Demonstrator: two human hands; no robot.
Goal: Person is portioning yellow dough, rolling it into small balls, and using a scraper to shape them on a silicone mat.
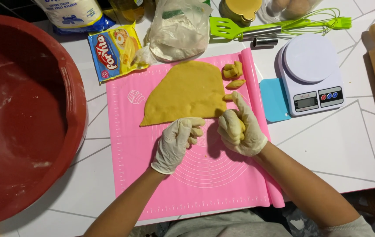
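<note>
Right hand — dough piece inside grip

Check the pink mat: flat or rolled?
Mostly flat; the pink mat curls up along its right edge, with the dough sheet lying on it.

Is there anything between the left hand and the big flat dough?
Nothing visible. The left hand rests right at the lower edge of the flat dough on the pink mat. The right hand is beside it, closed around a small dough piece.
</note>
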